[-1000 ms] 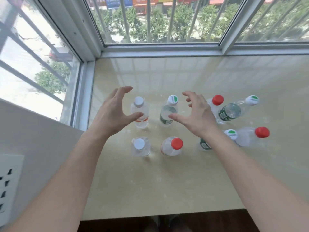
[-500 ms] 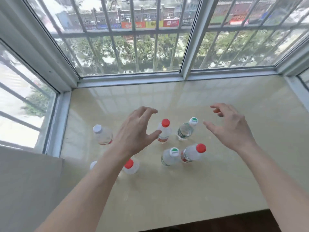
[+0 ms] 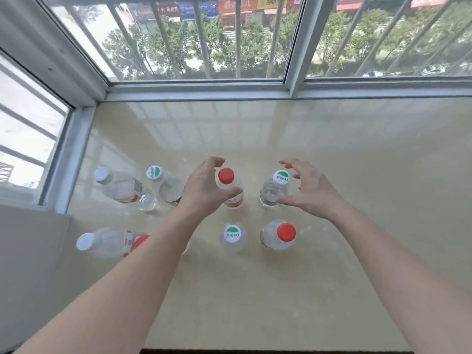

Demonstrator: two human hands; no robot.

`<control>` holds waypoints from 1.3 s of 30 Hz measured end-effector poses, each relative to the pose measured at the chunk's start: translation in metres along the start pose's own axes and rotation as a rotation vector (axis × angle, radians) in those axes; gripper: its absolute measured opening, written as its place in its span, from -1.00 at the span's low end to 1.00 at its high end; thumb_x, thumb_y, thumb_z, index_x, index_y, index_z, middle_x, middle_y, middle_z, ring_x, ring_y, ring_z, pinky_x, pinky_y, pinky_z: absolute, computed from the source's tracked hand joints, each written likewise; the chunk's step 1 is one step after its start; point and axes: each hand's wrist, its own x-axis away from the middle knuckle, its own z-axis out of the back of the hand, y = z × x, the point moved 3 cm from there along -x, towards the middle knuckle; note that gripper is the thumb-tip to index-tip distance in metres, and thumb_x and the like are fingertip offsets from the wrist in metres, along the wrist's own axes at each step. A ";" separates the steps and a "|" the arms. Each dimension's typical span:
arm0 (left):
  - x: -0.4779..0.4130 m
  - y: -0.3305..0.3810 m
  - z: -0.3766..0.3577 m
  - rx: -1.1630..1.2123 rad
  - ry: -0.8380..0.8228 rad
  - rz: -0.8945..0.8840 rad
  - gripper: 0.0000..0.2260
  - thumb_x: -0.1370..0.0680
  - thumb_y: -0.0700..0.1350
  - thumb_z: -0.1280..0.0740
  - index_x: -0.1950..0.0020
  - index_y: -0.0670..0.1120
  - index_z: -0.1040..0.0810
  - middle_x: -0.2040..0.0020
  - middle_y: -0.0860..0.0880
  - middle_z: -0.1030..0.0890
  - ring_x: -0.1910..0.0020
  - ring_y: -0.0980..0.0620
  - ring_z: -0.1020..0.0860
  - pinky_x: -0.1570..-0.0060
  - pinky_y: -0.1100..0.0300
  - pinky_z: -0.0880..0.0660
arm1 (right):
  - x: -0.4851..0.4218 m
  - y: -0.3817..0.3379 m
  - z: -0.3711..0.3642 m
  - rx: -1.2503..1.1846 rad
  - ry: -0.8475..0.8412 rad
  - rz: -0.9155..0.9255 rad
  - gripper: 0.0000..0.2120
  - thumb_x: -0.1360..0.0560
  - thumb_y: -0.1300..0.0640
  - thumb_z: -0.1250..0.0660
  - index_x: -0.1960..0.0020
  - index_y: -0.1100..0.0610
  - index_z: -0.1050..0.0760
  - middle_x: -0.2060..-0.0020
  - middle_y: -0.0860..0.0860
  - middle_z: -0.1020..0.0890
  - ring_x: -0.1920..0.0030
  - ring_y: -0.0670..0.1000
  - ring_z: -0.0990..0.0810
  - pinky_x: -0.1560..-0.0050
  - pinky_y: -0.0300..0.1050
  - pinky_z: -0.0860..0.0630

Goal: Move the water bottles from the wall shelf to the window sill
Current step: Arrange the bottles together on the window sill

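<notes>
The left hand holds its fingers in a wide, released curve around the red-capped bottle, thumb across its body (whether it touches cannot be told). The right hand cups just as loosely beside a green-and-white-capped bottle, gripping nothing. That cap reads "Cestbon", as do a back-row cap and a front-row cap. All 8 water bottles stand on the window sill in 2 rows.

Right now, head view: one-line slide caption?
Left hand and right hand curve open beside a red-capped bottle and a green-capped bottle among eight on the window sill.
</notes>
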 end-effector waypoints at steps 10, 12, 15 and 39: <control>-0.014 -0.008 -0.008 0.022 -0.032 0.001 -0.62 -0.34 -0.02 -0.58 -0.10 0.02 -0.58 0.03 0.09 -0.59 0.02 0.08 -0.52 0.16 0.33 -0.35 | -0.011 0.011 -0.019 -0.096 0.037 0.009 -0.46 -0.30 0.12 -0.61 -0.23 -0.11 -0.56 -0.13 -0.16 -0.58 -0.13 -0.04 -0.59 -0.13 0.05 -0.59; -0.014 -0.007 -0.004 -0.019 -0.062 -0.016 -0.60 -0.34 -0.02 -0.58 -0.13 0.02 -0.59 0.01 0.12 -0.57 0.02 0.11 -0.49 0.14 0.33 -0.32 | -0.011 0.010 -0.021 -0.073 0.087 0.011 -0.50 -0.29 0.07 -0.62 -0.17 -0.09 -0.55 -0.08 -0.15 -0.58 -0.09 -0.01 -0.59 -0.08 0.08 -0.59; -0.013 -0.008 -0.002 -0.054 -0.072 -0.037 -0.57 -0.34 -0.01 -0.58 -0.17 0.01 -0.60 -0.04 0.11 -0.57 -0.04 0.11 -0.50 0.01 0.33 -0.30 | -0.014 0.006 -0.027 0.026 0.161 0.018 -0.52 -0.25 -0.06 -0.62 -0.07 -0.06 -0.50 0.02 -0.12 -0.56 -0.03 0.03 -0.58 0.00 0.04 -0.55; 0.000 -0.012 -0.016 -0.011 -0.013 -0.090 -0.57 -0.38 -0.01 -0.54 -0.21 0.02 -0.55 -0.12 0.03 -0.59 -0.10 0.04 -0.51 -0.05 0.25 -0.35 | -0.014 -0.004 -0.032 0.108 0.213 0.043 -0.47 -0.34 -0.08 -0.57 -0.23 0.05 -0.54 -0.06 0.01 -0.63 -0.05 0.10 -0.57 0.00 -0.05 -0.47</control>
